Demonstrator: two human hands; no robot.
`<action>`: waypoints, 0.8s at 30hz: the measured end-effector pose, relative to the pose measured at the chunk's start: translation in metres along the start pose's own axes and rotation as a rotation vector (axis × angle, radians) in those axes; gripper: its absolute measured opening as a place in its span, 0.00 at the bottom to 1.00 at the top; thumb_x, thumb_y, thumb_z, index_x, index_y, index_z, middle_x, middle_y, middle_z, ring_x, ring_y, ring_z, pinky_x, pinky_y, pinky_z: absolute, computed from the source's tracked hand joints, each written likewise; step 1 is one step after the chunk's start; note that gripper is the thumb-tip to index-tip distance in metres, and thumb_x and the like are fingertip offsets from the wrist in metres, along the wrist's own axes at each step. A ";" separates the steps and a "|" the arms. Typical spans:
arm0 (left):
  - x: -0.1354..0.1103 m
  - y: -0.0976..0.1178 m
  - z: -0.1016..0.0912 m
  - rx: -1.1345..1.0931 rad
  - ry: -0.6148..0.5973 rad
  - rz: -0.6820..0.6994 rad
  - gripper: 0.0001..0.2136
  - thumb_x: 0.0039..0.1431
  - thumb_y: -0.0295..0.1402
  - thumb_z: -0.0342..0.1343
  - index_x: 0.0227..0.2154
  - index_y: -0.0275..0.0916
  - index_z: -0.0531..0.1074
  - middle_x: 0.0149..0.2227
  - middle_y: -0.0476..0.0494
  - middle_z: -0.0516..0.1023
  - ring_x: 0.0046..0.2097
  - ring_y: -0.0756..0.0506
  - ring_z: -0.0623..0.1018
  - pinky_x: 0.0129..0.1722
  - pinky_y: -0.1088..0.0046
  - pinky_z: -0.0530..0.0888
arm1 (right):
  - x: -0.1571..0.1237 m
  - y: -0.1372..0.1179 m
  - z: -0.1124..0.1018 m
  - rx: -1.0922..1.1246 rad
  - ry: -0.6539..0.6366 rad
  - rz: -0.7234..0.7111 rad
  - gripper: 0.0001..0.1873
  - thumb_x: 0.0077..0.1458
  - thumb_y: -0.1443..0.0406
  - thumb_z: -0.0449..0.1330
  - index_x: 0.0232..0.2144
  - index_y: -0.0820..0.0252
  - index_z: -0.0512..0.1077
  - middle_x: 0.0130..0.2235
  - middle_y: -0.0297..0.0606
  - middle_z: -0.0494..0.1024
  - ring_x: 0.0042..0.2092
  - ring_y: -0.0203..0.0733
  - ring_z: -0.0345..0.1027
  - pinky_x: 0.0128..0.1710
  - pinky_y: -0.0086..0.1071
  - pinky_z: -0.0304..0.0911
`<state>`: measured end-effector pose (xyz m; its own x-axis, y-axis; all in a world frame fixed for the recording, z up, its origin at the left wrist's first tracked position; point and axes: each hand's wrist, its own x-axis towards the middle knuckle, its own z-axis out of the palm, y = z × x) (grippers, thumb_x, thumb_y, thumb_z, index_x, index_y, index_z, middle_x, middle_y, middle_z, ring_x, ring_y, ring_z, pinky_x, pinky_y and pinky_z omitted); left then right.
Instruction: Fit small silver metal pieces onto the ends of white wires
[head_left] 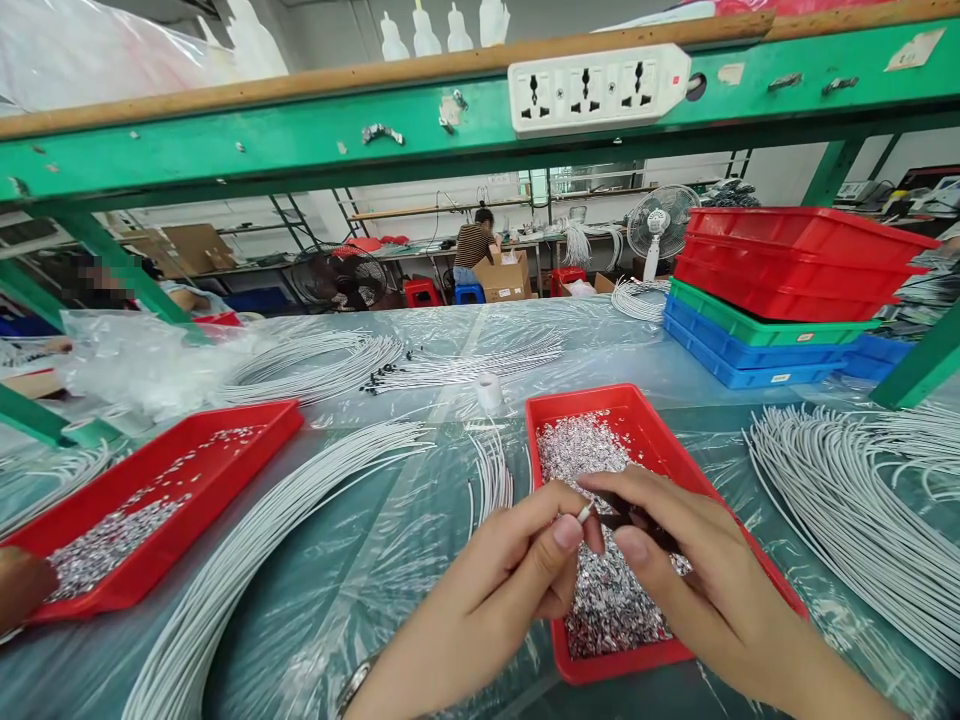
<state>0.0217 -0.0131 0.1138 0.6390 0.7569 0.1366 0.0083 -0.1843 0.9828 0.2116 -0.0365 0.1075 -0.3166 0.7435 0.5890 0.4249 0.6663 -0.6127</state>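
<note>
Above the near red tray (697, 470) of small silvery metal pieces (600, 590), the left hand (487, 600) pinches a white wire end (584, 513) between thumb and forefinger; the right hand (697, 570) fingers clamp a dark small part (637, 522) touching it.

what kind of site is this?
Likely a cable assembly workshop: white wire bundles across the bench, red tray of small metal parts, stacked crates, other workers at benches behind.

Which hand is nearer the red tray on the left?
Left. The left hand sits between the trays; the right hand is over the other red tray, farther from the left tray.
</note>
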 end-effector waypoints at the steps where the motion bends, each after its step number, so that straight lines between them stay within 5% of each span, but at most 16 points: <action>1: 0.000 0.000 0.000 0.004 0.005 0.011 0.14 0.69 0.43 0.43 0.33 0.40 0.65 0.21 0.55 0.59 0.22 0.54 0.55 0.20 0.78 0.55 | 0.001 0.000 0.000 0.005 -0.006 -0.004 0.14 0.66 0.65 0.51 0.52 0.52 0.64 0.43 0.32 0.76 0.42 0.35 0.71 0.41 0.26 0.66; 17: 0.003 -0.002 -0.003 0.007 -0.046 0.012 0.15 0.69 0.44 0.43 0.32 0.40 0.64 0.21 0.55 0.57 0.22 0.54 0.53 0.19 0.78 0.53 | 0.005 0.005 0.002 -0.096 -0.006 -0.085 0.14 0.69 0.61 0.51 0.55 0.55 0.64 0.44 0.34 0.77 0.43 0.37 0.72 0.42 0.29 0.66; 24: 0.002 -0.006 -0.005 0.065 -0.016 0.007 0.15 0.69 0.44 0.43 0.32 0.40 0.65 0.22 0.55 0.60 0.22 0.54 0.55 0.20 0.78 0.54 | 0.005 0.006 -0.003 -0.017 -0.086 -0.027 0.19 0.68 0.63 0.53 0.59 0.44 0.60 0.49 0.30 0.75 0.48 0.38 0.70 0.45 0.29 0.65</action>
<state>0.0190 -0.0074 0.1092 0.6513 0.7455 0.1413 0.0535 -0.2308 0.9715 0.2148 -0.0289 0.1087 -0.3993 0.7280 0.5573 0.4295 0.6856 -0.5878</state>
